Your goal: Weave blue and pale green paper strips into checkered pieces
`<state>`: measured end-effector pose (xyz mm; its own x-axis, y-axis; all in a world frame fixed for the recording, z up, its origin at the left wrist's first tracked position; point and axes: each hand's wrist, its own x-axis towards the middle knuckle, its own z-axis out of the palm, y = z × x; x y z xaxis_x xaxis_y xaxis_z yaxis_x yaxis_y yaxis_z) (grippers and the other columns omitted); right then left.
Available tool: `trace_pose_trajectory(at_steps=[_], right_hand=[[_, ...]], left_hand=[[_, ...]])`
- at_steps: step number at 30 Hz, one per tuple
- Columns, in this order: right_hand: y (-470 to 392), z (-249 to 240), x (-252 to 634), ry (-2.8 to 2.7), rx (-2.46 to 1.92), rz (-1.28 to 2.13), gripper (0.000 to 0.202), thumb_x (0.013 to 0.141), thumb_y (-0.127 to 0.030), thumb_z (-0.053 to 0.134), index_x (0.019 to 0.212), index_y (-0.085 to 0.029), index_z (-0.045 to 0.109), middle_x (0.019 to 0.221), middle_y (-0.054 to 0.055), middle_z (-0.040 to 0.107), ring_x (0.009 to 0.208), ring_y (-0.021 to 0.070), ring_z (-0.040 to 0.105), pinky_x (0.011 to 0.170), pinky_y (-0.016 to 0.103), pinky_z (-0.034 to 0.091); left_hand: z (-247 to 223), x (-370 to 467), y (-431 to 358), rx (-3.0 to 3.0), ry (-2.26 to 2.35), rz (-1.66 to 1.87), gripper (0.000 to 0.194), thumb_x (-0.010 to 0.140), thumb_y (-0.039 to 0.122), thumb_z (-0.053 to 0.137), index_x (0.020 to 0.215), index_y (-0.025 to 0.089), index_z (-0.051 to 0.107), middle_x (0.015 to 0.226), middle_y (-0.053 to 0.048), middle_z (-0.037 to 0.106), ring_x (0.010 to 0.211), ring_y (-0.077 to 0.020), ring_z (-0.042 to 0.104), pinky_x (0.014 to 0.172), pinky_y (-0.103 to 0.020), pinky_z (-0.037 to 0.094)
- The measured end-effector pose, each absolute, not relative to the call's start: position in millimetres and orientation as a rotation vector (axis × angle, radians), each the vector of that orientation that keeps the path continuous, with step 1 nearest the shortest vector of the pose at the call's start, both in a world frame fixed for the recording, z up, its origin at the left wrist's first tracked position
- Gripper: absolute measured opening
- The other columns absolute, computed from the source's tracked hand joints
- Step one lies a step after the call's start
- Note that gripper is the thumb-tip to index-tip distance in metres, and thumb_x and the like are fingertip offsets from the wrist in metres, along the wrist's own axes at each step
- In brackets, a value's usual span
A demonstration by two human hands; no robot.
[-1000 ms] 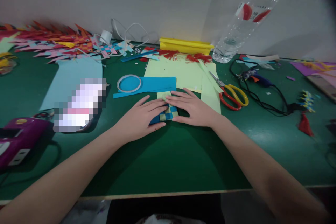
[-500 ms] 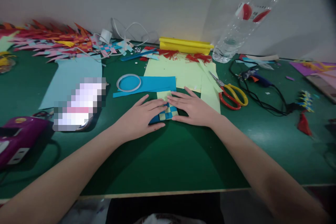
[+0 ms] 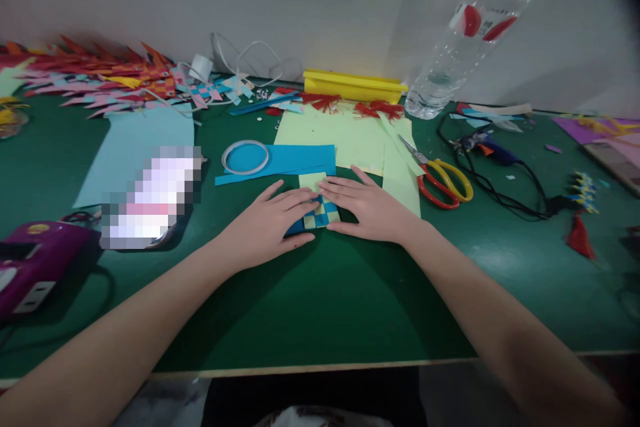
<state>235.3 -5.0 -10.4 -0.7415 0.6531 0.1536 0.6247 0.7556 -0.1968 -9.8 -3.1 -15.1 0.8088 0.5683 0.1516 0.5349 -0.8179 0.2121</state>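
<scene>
A small woven piece of blue and pale green paper strips (image 3: 321, 217) lies flat on the green table, checkered in pattern. My left hand (image 3: 275, 220) rests on its left side, fingers stretched out and the thumb along the near edge. From the right, my right hand (image 3: 363, 205) lies over it with spread fingers, their tips almost meeting those of my left hand. Both hands partly cover the weave. Just behind it are blue paper strips (image 3: 300, 159) with a roll of tape (image 3: 245, 157) on top, and pale green sheets (image 3: 345, 133).
Scissors (image 3: 443, 183) with red and yellow handles lie right of the sheets. A tilted plastic bottle (image 3: 460, 67) leans on the wall. A blurred-out phone (image 3: 153, 200) and a purple device (image 3: 37, 267) are at left. Red-orange folded paper (image 3: 120, 73) and a corded tool (image 3: 493, 150) lie farther back.
</scene>
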Motion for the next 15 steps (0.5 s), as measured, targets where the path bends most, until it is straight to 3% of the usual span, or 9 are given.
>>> trace_pose_trajectory(at_steps=[15], right_hand=[[-1.8,-8.9,238.6,-2.719,-1.003,0.345,0.061,0.088,-0.047,0.048,0.142,-0.021,0.034,0.146,0.006,0.038,0.136,0.024,0.032,0.115,0.051,0.019]], left_hand=[[-9.9,-9.0,-3.8,2.84,0.826,0.27,0.044,0.091,0.044,0.049,0.131,0.028,0.049,0.142,-0.009,0.042,0.132,-0.0278,0.038,0.112,-0.055,0.014]])
